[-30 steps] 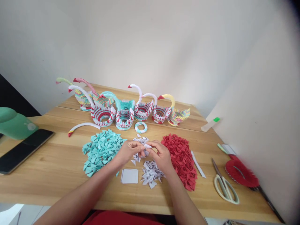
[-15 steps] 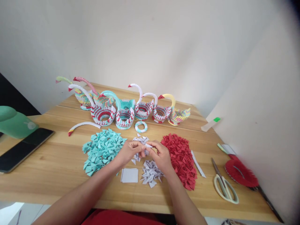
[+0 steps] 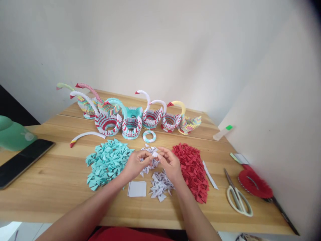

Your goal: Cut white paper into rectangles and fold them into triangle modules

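Observation:
A small white folded paper piece (image 3: pixel 155 155) is pinched between the fingertips of my left hand (image 3: pixel 136 163) and my right hand (image 3: pixel 171 164). Both hands are closed on it, above a pile of white folded paper triangles (image 3: pixel 145 170) that they partly cover. Nearer me lies a second white pile of triangles (image 3: pixel 160 186), beside a stack of white paper squares (image 3: pixel 137 189). To the left of my left hand spreads a heap of teal paper triangles (image 3: pixel 107 164). A heap of red paper triangles (image 3: pixel 192 172) lies right of my right hand.
Several paper swans (image 3: pixel 108 124) stand at the back, behind a teal-and-white paper ring (image 3: pixel 149 136). A loose swan neck (image 3: pixel 86 134) lies at left, near a phone (image 3: pixel 25 160) and a green object (image 3: pixel 15 135). Scissors (image 3: pixel 237 195) and a red fringed piece (image 3: pixel 254 182) lie right.
The white paper piece has turned between my fingertips and shows a smaller face. My right fingers have shifted slightly around it. The whole view has moved a little.

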Motion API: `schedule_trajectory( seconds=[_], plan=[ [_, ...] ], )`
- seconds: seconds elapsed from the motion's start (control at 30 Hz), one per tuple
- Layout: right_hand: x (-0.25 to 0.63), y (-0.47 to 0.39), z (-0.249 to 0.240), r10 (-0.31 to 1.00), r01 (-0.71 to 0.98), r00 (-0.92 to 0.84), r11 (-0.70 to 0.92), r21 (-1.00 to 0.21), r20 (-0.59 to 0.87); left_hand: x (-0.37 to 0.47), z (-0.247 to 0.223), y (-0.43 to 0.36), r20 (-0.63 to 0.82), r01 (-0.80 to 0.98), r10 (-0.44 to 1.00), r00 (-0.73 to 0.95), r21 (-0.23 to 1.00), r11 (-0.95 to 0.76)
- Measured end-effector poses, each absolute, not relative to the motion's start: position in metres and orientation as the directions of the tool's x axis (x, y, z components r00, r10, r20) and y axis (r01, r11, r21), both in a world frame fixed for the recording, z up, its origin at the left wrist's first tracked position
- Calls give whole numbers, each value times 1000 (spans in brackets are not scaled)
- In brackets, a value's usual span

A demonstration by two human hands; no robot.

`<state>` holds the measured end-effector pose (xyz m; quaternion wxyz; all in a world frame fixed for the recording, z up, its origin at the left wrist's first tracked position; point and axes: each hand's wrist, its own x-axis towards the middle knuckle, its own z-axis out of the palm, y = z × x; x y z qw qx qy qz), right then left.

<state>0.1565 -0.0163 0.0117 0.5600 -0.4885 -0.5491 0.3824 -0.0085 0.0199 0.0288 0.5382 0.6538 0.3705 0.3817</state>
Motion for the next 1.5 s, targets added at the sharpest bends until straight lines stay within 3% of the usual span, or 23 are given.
schedule_trajectory(
  seconds=[0.13, 0.43, 0.77, 1.13, 1.5],
  plan=[
    [156, -17, 12, 957, 162, 128, 240, -957, 262, -8, 28, 20, 90, 73, 896, 435, 988, -134],
    [155, -15, 12, 973, 85, 122, 189, -978, 198, -8, 27, 18, 144, 89, 890, 432, 976, -201],
    [156, -19, 15, 971, 195, 113, 188, -963, 212, -8, 23, 23, 120, 20, 885, 450, 989, -145],
    [155, -17, 15, 980, 193, 107, 143, -971, 166, -7, 24, 17, 300, 154, 884, 360, 915, -373],
    [150, -18, 19, 982, 109, 105, 146, -983, 157, -5, 24, 16, 283, 153, 894, 346, 923, -352]
  ],
)
